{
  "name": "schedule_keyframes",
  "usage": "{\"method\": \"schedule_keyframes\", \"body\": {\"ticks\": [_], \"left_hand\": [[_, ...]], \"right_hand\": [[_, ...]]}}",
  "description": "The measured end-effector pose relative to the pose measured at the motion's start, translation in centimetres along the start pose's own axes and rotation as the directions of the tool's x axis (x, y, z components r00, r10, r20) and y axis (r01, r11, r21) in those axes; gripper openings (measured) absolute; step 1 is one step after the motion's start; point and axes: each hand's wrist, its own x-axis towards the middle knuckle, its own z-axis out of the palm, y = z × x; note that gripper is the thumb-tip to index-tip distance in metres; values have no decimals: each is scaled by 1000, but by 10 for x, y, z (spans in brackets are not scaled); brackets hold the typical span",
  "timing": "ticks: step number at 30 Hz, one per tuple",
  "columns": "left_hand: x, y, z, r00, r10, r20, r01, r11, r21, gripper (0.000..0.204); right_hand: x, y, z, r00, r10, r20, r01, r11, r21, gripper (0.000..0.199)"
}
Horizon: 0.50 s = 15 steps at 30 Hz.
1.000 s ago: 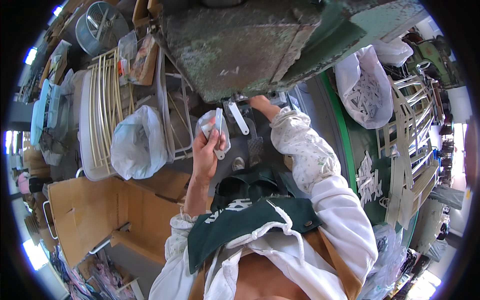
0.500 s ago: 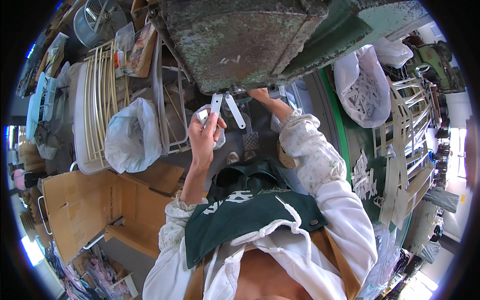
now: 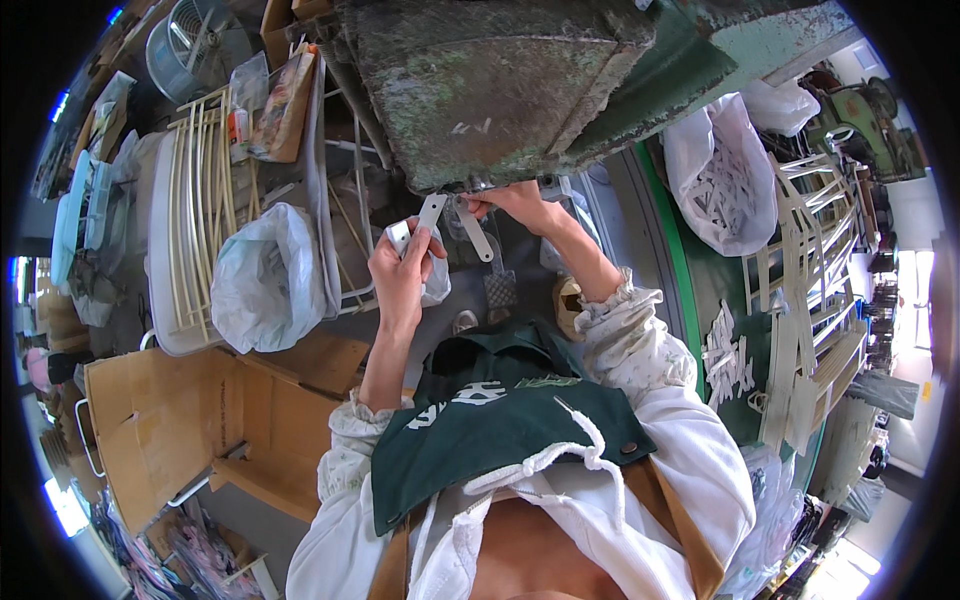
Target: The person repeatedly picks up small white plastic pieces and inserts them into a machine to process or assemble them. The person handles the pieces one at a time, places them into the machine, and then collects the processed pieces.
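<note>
Under the worn green machine [image 3: 520, 90], the left hand [image 3: 400, 275] grips a white strip [image 3: 431, 212]; the right hand [image 3: 515, 203] pinches, apparently, another strip [image 3: 478, 232] beside it.

- Machine [image 3: 500, 90] stands ahead of the person, with both hands just below its lower edge.
- Bag [image 3: 265, 275] sits left of the left hand [image 3: 400, 280], cardboard boxes [image 3: 180, 430] nearer the person.
- Second bag [image 3: 725, 180] lies right of the right hand [image 3: 515, 200].

A green bench [image 3: 690, 300] runs down the right of the frame, carrying a white bag of strips [image 3: 722, 180] at upper right and loose white strips [image 3: 728, 352] at centre right.
</note>
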Motion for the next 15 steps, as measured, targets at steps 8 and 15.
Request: {"method": "schedule_keyframes", "body": {"ticks": [8, 15], "left_hand": [[-1, 9, 8, 997, 69, 18, -68, 996, -56, 15], [6, 17, 10, 992, 113, 48, -112, 994, -22, 12]], "right_hand": [[-8, -13, 14, 996, 61, -62, -65, 996, -62, 12], [-17, -22, 23, 994, 2, -108, -8, 998, -60, 7]]}}
